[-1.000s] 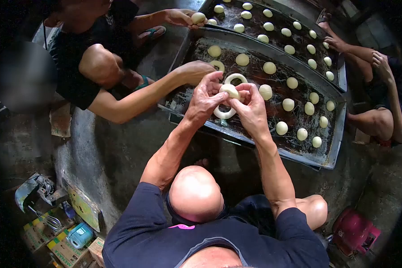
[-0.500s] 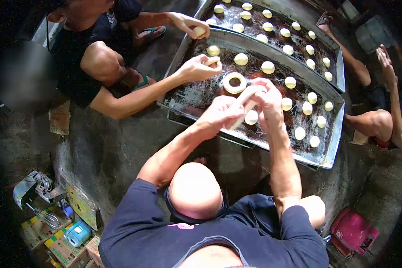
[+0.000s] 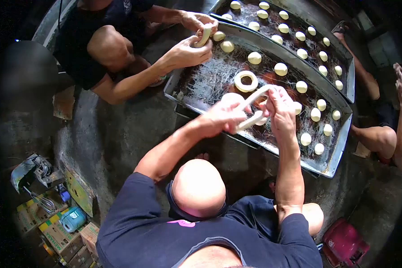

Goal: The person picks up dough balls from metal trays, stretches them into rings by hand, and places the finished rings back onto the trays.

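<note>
- The near metal tray (image 3: 203, 76) lies askew in front of the person, its base dark and scraped, with pale flour-like patches toward the left.
- Inside it, pale dough balls (image 3: 280, 69) run along the far side and gather at the right, spaced apart or nearly touching.
- A finished-looking dough ring (image 3: 238, 81) lies flat in this tray, left of the middle, just beyond the hands.
- The far tray (image 3: 350, 87) sits against the near one's far side and holds more balls in loose rows.
- At the far left, a co-worker's two hands (image 3: 190, 52) hold a dough strip (image 3: 204, 36) by the near tray's corner, close to two balls there.
- At the far right, another person's hand (image 3: 401, 85) is raised, clear of both trays.
- On the floor at the near left are a mixer (image 3: 42, 172) with a wire whisk (image 3: 43, 203), cartons (image 3: 60, 234) and a blue-green object (image 3: 73, 219); a pink container (image 3: 344, 241) stands at the near right.
- The dough loop (image 3: 251, 121) is stretched above the near tray, between the person's hands, partly covering a ball below.
- The left hand (image 3: 228, 114), blurred, curls around its left end; the right hand (image 3: 279, 105) pinches its right end with bent fingers.
</note>
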The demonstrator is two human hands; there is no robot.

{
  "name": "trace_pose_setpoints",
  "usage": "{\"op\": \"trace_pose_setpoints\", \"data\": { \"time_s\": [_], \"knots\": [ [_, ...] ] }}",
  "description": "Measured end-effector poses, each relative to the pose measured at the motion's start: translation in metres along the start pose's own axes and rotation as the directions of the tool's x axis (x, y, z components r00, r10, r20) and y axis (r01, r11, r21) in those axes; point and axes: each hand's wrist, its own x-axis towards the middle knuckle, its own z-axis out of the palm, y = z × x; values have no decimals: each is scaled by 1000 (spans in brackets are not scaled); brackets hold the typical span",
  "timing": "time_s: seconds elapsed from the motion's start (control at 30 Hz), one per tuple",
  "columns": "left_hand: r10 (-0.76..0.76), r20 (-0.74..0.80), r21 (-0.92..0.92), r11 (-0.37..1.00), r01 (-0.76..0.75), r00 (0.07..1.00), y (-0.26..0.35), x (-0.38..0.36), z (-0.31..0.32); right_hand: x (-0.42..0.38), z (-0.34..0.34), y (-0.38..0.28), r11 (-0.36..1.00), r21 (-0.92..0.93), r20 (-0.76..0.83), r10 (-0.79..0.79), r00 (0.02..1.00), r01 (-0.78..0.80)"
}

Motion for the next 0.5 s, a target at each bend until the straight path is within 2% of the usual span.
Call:
{"op": "trace_pose_setpoints", "data": {
  "time_s": [0.03,0.1,0.13,0.17,0.23,0.27,0.3,0.37,0.47,0.5],
  "knots": [
    [-93,65,50,995,90,993,0,-6,5,-3,2,11,980,-198,-56,-39,998,27],
    [163,-215,50,986,-156,963,14,-8,-7,-15,-7,33,971,-235,162,87,983,-47],
    [121,-277,-52,989,-140,953,24,-13,-24,-12,-18,35,900,-331,141,344,928,-284],
    [111,-225,24,994,-109,968,20,-19,-38,-6,-24,40,925,-178,104,356,929,-335],
    [73,-262,-27,996,-83,962,13,-29,-44,7,-7,39,939,-125,75,332,940,-322],
    [74,-360,-28,995,-91,930,12,-26,-57,14,10,43,952,-36,56,307,950,-306],
    [140,-418,60,990,-127,898,20,-27,-59,22,30,51,934,91,-19,349,937,-346],
    [87,-487,105,994,-41,869,28,-23,-78,45,37,96,948,-50,89,317,944,-314],
    [35,-592,293,940,175,805,38,-8,-113,63,81,110,909,-131,-41,394,918,-396],
    [9,-614,359,894,269,789,41,-3,-124,74,86,124,889,-255,-71,375,924,-381]
  ]
}}
